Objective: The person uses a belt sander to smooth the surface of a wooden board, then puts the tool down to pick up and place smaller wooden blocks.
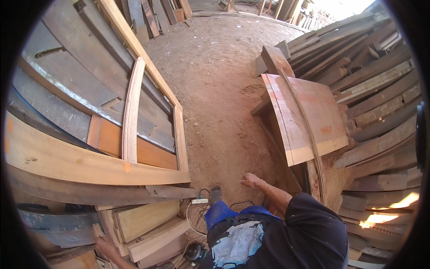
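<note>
At the lower left, my left hand (105, 248) is beside a stack of pale boards (148, 216). Its fingers look closed at the end of a small tan piece, too small to make out. My right hand (252, 180) hangs over the dirt floor in front of my body, its fingers curled in with nothing visible in them. To the left lies a large pale wooden frame (98, 167) with a crosspiece (133, 112), resting over darker planks. A dark round-bodied power tool (194, 252) with a pale cord sits low between the boards and my body.
A white power strip (199, 201) lies near my foot. On the right, a reddish panel (309, 119) carries a long thin strip, with sawdust (335, 177) beside it. Piled old planks (380, 94) line the right side. Dirt floor (210, 89) runs between the sides.
</note>
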`<act>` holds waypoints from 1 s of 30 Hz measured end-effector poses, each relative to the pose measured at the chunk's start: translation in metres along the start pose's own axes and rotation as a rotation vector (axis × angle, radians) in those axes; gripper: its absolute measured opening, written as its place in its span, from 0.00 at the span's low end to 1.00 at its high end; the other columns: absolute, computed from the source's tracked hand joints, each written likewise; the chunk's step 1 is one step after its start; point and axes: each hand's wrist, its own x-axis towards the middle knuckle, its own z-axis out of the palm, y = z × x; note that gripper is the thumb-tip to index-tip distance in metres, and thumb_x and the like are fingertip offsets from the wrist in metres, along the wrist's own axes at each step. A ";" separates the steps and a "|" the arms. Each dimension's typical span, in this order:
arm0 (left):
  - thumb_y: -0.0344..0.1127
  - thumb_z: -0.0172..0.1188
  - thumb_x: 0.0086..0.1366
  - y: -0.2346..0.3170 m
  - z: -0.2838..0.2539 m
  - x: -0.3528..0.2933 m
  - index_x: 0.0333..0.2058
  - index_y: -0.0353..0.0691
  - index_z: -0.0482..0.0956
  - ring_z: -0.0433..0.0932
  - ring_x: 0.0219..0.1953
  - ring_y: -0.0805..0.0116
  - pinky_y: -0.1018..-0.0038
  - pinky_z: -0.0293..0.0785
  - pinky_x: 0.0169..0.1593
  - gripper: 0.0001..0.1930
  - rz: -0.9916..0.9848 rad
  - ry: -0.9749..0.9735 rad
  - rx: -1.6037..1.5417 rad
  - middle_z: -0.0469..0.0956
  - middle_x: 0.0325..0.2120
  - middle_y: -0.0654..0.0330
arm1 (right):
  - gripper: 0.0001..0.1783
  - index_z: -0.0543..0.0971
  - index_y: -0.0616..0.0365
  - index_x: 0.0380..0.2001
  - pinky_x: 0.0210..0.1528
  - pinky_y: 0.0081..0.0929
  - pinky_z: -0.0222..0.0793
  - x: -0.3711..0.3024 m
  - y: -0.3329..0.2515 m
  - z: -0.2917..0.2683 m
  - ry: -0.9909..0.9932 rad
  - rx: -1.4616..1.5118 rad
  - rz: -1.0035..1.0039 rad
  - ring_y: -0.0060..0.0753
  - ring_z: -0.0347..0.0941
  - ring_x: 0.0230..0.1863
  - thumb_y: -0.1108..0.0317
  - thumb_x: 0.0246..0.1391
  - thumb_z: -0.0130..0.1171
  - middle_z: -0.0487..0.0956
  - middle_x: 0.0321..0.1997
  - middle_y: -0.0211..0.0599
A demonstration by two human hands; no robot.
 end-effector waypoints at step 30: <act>0.58 0.57 0.71 0.549 0.004 -0.513 0.55 0.38 0.76 0.82 0.49 0.56 0.56 0.79 0.55 0.28 -0.381 -1.940 -1.932 0.82 0.48 0.52 | 0.30 0.75 0.67 0.58 0.50 0.42 0.77 -0.388 0.015 -0.101 0.551 0.601 -0.373 0.52 0.83 0.46 0.58 0.56 0.61 0.84 0.43 0.59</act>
